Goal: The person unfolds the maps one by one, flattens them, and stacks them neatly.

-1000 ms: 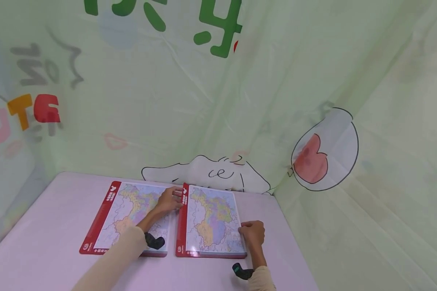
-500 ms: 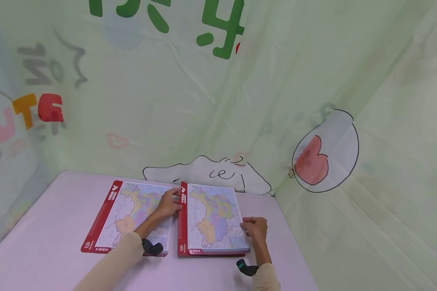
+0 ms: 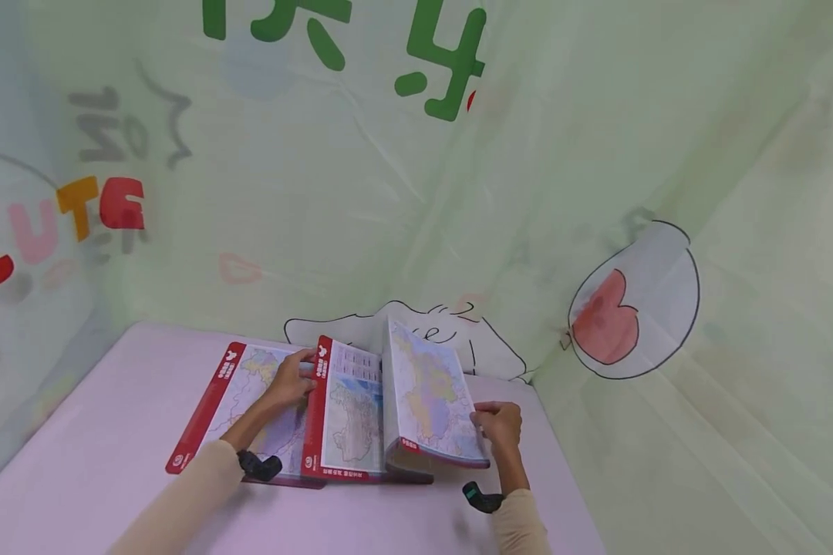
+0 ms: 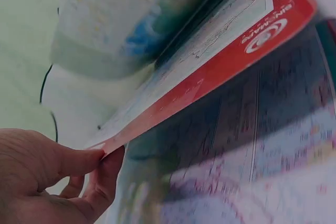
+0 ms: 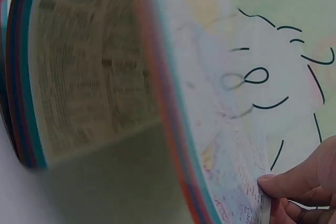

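Two red-bordered printed maps are on the pink table. My left hand (image 3: 291, 384) pinches the red left border of the right-hand map (image 3: 315, 424) between thumb and fingers. In the left wrist view that border (image 4: 178, 102) is tilted up off the map beneath. A raised leaf (image 3: 430, 385) of the same map arches up at the right, and my right hand (image 3: 500, 424) pinches its right edge. Between them lies an exposed inner panel (image 3: 352, 432) with a grey map. The other map (image 3: 204, 405) lies flat at the left, partly covered by the left arm and the right-hand map.
The pink table (image 3: 76, 447) extends to both sides and in front. A pale green cloth (image 3: 305, 193) with printed letters and drawings hangs behind and on both sides. Each wrist wears a black strap-on camera (image 3: 482, 499).
The right-hand map has shifted left and overlaps the other map. Its upper leaf has swung up and right, uncovering an inner panel. The left hand has moved left; the right hand has risen slightly.
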{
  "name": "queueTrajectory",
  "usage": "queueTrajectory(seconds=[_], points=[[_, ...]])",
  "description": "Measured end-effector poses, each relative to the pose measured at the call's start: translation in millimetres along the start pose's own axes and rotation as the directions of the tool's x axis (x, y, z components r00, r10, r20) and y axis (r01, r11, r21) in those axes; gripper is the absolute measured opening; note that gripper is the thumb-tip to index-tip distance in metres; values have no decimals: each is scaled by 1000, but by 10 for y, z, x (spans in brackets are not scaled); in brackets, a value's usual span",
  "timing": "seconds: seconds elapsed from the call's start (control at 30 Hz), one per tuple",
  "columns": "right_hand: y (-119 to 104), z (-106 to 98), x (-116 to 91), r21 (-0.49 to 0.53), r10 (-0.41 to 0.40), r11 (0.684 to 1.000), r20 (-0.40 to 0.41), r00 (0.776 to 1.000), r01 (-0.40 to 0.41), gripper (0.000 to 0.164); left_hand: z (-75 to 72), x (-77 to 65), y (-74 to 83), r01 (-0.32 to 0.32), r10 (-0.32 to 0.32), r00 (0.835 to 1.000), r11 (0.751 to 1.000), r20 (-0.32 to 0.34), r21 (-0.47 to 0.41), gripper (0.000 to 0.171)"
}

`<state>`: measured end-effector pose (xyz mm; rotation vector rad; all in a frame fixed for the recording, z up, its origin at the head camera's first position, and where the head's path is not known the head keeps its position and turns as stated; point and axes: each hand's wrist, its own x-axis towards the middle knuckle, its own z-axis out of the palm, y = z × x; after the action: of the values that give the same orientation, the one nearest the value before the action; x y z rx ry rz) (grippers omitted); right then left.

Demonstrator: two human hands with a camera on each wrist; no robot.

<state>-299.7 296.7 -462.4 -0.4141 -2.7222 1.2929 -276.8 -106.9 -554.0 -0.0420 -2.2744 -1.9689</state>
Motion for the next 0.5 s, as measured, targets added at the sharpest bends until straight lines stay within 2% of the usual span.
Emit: queueTrajectory(seconds=[0.27,0.4,0.5], points=[[80,-185,130,-41,-10,999,-47,999,8,27,-499,-159,-25,26,-22,999,995,-44,92,71],[202,-275,263,-121,-43,992,-142,989,26,26,-682,-227,-75,33,-21,996,989,-86,143,72],[294,-336,369,-187,-102,981,-235,967,58,23,-769,-234,-157,38,-16,994,979,-109,201,71]])
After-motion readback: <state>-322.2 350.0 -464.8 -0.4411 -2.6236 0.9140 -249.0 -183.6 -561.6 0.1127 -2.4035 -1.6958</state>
